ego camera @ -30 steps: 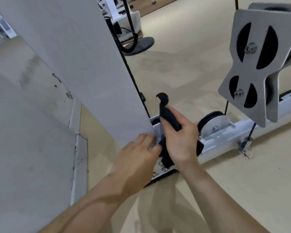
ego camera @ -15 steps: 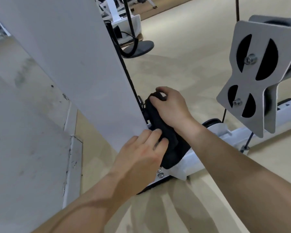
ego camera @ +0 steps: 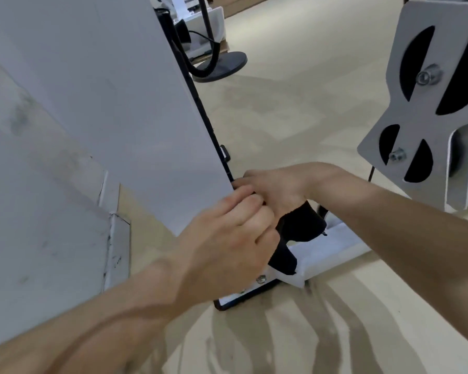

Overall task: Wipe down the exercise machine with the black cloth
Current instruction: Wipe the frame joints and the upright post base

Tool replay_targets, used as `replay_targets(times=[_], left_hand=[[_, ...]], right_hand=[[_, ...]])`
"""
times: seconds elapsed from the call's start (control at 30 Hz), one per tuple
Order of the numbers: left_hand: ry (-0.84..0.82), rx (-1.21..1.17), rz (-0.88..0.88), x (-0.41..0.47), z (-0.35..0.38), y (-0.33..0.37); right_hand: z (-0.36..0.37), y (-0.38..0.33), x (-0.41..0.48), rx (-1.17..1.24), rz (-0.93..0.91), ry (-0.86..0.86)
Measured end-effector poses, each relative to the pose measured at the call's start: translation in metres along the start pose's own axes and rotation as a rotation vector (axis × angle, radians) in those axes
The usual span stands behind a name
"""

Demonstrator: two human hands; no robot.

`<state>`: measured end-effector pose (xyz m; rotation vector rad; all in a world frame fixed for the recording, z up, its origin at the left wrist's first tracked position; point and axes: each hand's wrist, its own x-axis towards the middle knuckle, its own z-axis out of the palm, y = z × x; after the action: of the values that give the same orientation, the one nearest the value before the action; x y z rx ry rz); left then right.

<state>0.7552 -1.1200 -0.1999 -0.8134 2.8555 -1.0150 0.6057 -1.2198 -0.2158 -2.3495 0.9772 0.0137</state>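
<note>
Two hands meet at the centre of the frame, against the lower right corner of the broad white face of the exercise machine (ego camera: 135, 136). We record the right hand (ego camera: 277, 188), entering from the right edge, with its grip clamped on the upper part of the black cloth (ego camera: 297, 228); its fingers lie along the dark edge strip of the white face. The cloth hangs from under that palm, just below centre, and its lower end lies against the white base rail (ego camera: 333, 247). The left hand (ego camera: 224, 244), entering from the lower left, has its fingers curled and its knuckles touching the right hand. We cannot tell whether its grip is on the cloth or on nothing, as the fingertips are hidden. A grey pulley bracket (ego camera: 427, 114) with dark cut-outs stands at the upper right, well apart from the hands. A round black base (ego camera: 227, 64) sits on the beige floor (ego camera: 281, 117) at upper centre.
</note>
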Motion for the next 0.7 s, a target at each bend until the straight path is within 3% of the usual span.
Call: replay_targets(times=[0.07, 0.13, 0.23, 0.47, 0.7], left_hand=[[-0.025, 0.084, -0.064, 0.009, 0.005, -0.02], [-0.119, 0.238, -0.008, 0.016, 0.011, -0.039], [-0.257, 0.454, 0.144, 0.018, 0.011, -0.049], [-0.055, 0.479, 0.171, 0.019, 0.021, -0.052], [-0.044, 0.443, 0.157, 0.02, 0.022, -0.048]], right_hand=[[0.016, 0.007, 0.003, 0.017, -0.014, 0.189], [0.024, 0.01, 0.005, 0.137, -0.043, 0.319], [0.026, 0.014, 0.003, 0.361, -0.012, 0.26], [0.063, 0.04, -0.006, 1.028, 0.025, 0.507], [0.116, 0.045, 0.003, 1.471, 0.022, 0.762]])
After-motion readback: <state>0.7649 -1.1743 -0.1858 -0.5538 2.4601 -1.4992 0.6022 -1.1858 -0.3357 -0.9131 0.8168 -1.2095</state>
